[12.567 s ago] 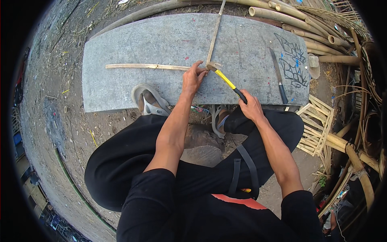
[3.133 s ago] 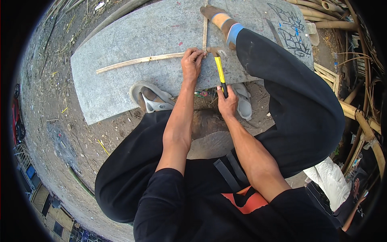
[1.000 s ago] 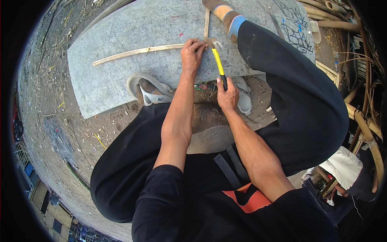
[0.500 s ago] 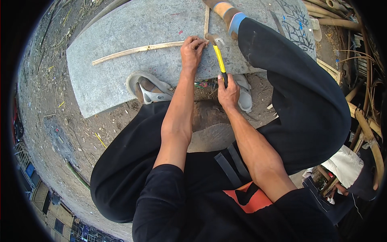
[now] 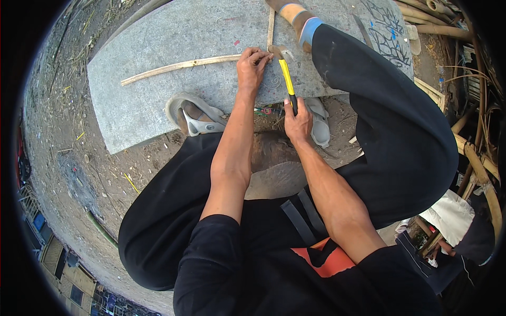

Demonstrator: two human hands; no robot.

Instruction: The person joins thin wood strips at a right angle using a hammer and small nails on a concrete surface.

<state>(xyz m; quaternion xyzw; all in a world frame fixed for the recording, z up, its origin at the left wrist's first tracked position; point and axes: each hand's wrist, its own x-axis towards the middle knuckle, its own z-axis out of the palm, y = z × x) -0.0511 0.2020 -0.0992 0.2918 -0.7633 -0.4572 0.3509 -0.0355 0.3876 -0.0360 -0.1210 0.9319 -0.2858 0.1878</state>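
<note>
Holds a yellow-and-black hammer [image 5: 286, 73] in the right hand [image 5: 299, 124] — touches with the left hand [image 5: 250, 68] the end of a pale strip [image 5: 194, 62] on the grey surface [image 5: 124, 113] — quite near to the hammer's head.

Black, hand-drawn lettering [image 5: 388, 24] stood in two rows across the right end of the grey counter [image 5: 137, 108]. Its angular, stylised characters were too distorted to read surely.

An open-air workshop occupies dirt ground [image 5: 108, 166] strewn with scraps [image 5: 130, 182]. Bamboo poles [image 5: 440, 31] lie piled beside a low gray bench [image 5: 139, 108], where two slender strips [image 5: 182, 65] meet near a yellow-handled hammer [image 5: 286, 75].
</note>
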